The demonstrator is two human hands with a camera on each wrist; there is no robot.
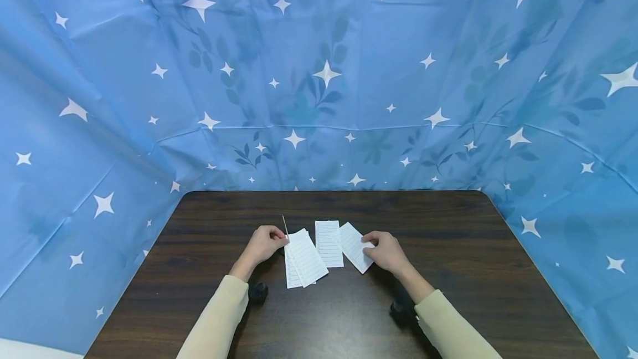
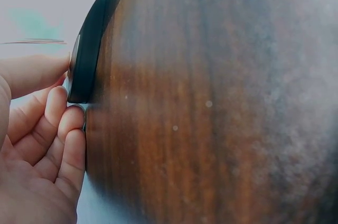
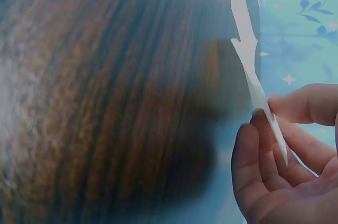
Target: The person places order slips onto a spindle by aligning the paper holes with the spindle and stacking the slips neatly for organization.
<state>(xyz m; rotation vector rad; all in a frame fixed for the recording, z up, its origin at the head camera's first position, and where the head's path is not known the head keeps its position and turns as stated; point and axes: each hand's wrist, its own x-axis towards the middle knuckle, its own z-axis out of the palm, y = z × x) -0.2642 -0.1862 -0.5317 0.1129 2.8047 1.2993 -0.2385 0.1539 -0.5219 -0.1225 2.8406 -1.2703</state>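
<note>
While right hand [image 1: 387, 252] pinches a lined slip [image 1: 355, 247] angled away-left, left hand [image 1: 264, 244] pinches a thin upright stick [image 1: 285, 225].

A staged recording booth: dark wooden table [image 1: 448, 292] enclosed by star-printed blue backdrop [image 1: 319, 71].

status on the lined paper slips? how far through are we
Early to midway, at a guess. Done: one lined slip lies flat on the table between the hands. In hand: the left hand pinches a thin stick at the edge of two overlapping slips; the right hand pinches the rightmost slip by its edge. Left: those slips are not yet released.
</note>
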